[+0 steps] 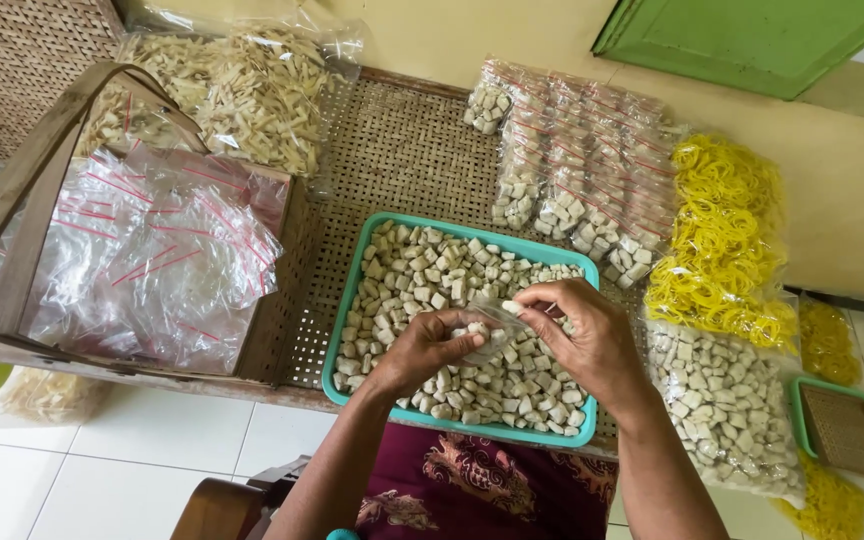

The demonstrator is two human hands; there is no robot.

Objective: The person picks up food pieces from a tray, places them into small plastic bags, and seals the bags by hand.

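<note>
A teal tray (352, 300) full of several pale snack cubes lies on a woven mat in front of me. Over its near half my left hand (422, 350) holds a small clear plastic bag (487, 328) with a few cubes inside. My right hand (582, 335) pinches a pale cube at the bag's mouth. Both hands touch the bag above the tray.
Left: a wooden basket (12, 200) of empty clear zip bags (152, 260), with a large bag of pale strips (242, 90) behind. Back right: rows of filled small packets (582, 170), a heap of yellow rubber bands (727, 240), a big bag of cubes (727, 400), a small teal tray (847, 430).
</note>
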